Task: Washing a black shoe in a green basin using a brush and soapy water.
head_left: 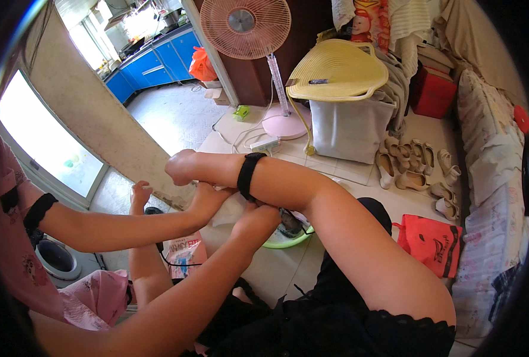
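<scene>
Green basin on floor, dark item inside. Left hand nearer, just left of item at basin rim; grip hidden, cannot tell. Right hand raised well up-left, curled closed, nothing seen held; another person's hand under its wrist.

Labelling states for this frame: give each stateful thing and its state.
Pedestal fan: upright; spinning or not, cannot tell.
Green basin: on floor, mostly hidden by arms.
Left hand: over basin, grip unclear.
Right hand: closed fist, raised.
Red bag: lying on floor.
Shoes: scattered on floor.

Crossed forearms crowd green basin, open tile floor beyond
</scene>
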Demonstrator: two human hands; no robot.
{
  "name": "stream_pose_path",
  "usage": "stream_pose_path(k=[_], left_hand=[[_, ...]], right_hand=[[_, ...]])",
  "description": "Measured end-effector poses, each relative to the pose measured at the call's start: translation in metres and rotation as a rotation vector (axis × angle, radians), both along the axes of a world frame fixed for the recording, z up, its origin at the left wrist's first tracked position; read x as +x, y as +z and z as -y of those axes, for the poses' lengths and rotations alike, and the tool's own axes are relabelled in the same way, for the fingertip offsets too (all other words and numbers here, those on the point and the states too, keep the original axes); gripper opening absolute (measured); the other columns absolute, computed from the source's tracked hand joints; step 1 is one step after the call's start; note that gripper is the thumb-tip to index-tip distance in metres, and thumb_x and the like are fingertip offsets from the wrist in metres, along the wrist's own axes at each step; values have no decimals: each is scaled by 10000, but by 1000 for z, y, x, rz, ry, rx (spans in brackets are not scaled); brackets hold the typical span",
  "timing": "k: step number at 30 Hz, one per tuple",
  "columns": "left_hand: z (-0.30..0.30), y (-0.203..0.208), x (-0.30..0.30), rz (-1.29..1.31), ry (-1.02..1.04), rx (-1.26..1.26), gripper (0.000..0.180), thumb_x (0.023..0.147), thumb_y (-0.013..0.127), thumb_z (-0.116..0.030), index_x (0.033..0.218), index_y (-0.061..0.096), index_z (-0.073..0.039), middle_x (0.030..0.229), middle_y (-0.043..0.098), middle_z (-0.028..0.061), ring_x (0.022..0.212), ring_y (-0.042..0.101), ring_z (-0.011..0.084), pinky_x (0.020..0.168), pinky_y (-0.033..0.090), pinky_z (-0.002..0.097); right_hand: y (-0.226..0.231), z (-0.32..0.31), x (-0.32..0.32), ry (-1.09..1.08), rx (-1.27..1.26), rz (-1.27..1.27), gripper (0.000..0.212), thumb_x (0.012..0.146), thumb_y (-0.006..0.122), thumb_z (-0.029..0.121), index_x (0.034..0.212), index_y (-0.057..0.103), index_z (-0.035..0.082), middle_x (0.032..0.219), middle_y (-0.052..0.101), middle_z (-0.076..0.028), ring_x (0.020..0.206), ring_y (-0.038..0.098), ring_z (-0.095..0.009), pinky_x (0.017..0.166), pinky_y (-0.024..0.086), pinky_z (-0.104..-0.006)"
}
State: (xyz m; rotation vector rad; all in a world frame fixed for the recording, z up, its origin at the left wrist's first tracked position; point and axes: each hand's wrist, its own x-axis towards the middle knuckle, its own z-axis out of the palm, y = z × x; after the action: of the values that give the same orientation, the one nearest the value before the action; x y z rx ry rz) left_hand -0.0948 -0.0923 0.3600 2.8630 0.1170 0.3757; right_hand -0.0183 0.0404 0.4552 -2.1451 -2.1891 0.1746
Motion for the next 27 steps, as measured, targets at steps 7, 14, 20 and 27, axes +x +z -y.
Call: stream_pose_path(k=[7,14,20,27], left_hand=[[-49,17,-16,-74,108,80,509,800,554,-172,1289,432,-102,1251,502,138,1144,490,284,984,344,433],[-240,16,-56,-119,538,165,511,803,552,-172,1293,426,-104,1250,502,137,1140,493,282,985,344,432],[-325,10,-94,-107,731,153,512,806,551,-173,1297,421,-105,1250,502,136,1136,496,280,985,344,431],[-353,5,-109,-113,779,157,514,808,548,-173,1301,416,-107,1250,502,135,1132,499,278,985,344,429]], right_hand=[[16,5,-6,2,25,-61,273,768,546,212,950,666,47,973,652,-110,911,624,-256,762,496,-370],[9,1,0,-28,29,-100,289,779,549,233,974,661,52,986,649,-102,931,619,-247,772,492,-370],[15,0,-6,-32,15,-73,289,784,535,230,972,661,51,970,655,-101,922,624,-247,760,495,-373],[1,-3,2,-50,16,-84,288,781,527,222,963,663,45,964,654,-110,916,623,-250,755,495,-379]])
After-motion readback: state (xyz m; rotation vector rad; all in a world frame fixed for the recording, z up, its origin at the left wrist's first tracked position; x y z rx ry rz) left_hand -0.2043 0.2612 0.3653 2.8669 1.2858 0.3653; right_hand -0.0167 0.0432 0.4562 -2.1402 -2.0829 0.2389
